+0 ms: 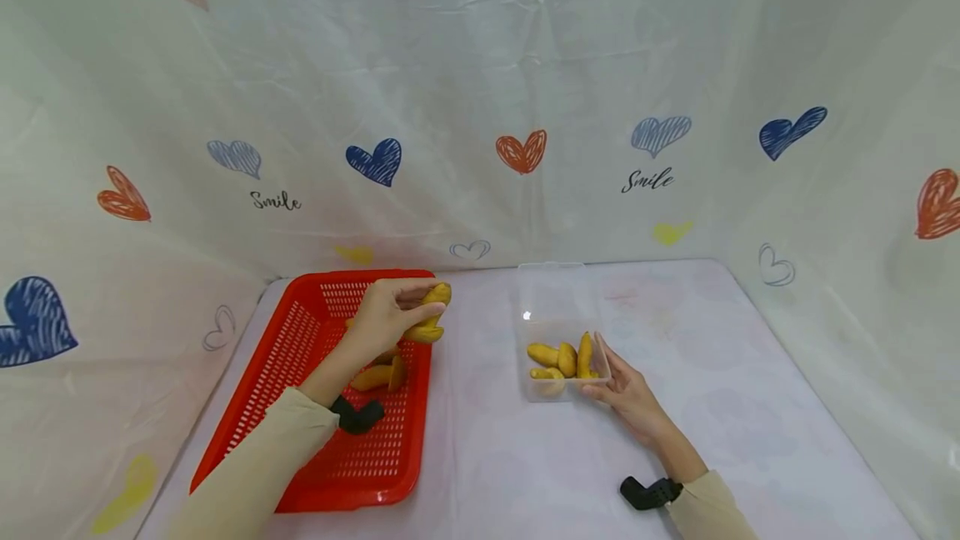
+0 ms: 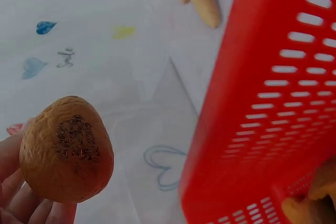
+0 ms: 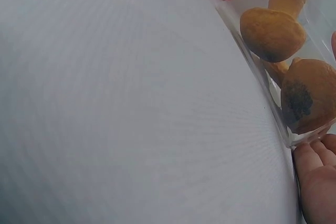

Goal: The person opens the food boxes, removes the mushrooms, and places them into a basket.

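Observation:
My left hand (image 1: pixel 381 317) holds a yellow-brown mushroom (image 1: pixel 426 332) over the right edge of the red basket (image 1: pixel 405 457). The left wrist view shows the rounded cap (image 2: pixel 68 150) with a dark, rough patch, fingers behind it. More mushrooms (image 1: pixel 372 377) lie in the basket, partly hidden by my left arm. With thumb in front and fingers along the side, my right hand (image 1: pixel 633 402) grips the right corner of a clear plastic box (image 1: pixel 536 392). Several mushrooms (image 3: pixel 273 35) lie inside that box, and its clear lid (image 1: pixel 555 290) is flipped back.
A pale cloth covers the table (image 1: pixel 480 457). Behind it and at both sides hangs a white sheet (image 1: pixel 450 65) printed with hearts and "Smile". The basket stands left of the box, with a strip of table between them. Black wrist devices (image 1: pixel 648 492) sit on both arms.

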### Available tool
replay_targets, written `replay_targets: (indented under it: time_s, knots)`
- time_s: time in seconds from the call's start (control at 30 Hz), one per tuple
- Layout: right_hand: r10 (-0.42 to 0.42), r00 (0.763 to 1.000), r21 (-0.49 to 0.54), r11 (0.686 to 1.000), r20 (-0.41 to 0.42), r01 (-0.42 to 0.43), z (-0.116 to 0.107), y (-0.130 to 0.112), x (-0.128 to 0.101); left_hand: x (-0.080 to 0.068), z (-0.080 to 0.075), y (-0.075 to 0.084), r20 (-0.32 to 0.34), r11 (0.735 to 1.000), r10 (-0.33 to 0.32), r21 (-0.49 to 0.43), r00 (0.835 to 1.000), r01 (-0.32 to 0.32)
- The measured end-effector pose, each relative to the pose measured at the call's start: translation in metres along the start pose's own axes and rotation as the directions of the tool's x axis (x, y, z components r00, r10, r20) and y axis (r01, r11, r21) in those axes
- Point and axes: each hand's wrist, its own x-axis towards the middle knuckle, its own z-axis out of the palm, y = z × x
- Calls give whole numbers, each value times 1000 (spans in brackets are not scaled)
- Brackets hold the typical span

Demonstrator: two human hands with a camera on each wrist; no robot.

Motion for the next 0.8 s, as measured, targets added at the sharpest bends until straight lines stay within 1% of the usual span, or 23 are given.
replay_targets:
  time_s: [0.07,0.17,0.27,0.47,0.67,0.8]
  knots:
    - [1,1000,-2,1000,-1,-1,0,0,0,-4,-7,-5,-12,999,-18,35,1000,18]
    - [0,1000,-3,1000,-4,0,0,0,0,-10,-16,-12,-30,996,-27,89,999,30]
    - [-2,1000,-2,1000,-7,2,1,-1,0,-16,-24,-21,-55,991,-46,126,997,53]
    - [5,1000,-17,1000,-10,-5,2,-1,-1,-28,-39,-41,-126,975,-108,179,986,130]
    - [9,1000,-27,1000,-18,-9,2,-1,-2,-37,-52,-60,-183,964,-112,217,977,151]
    - [3,1000,-30,1000,-15,-4,1,-1,-1,-39,-58,-73,-197,954,-120,247,973,167]
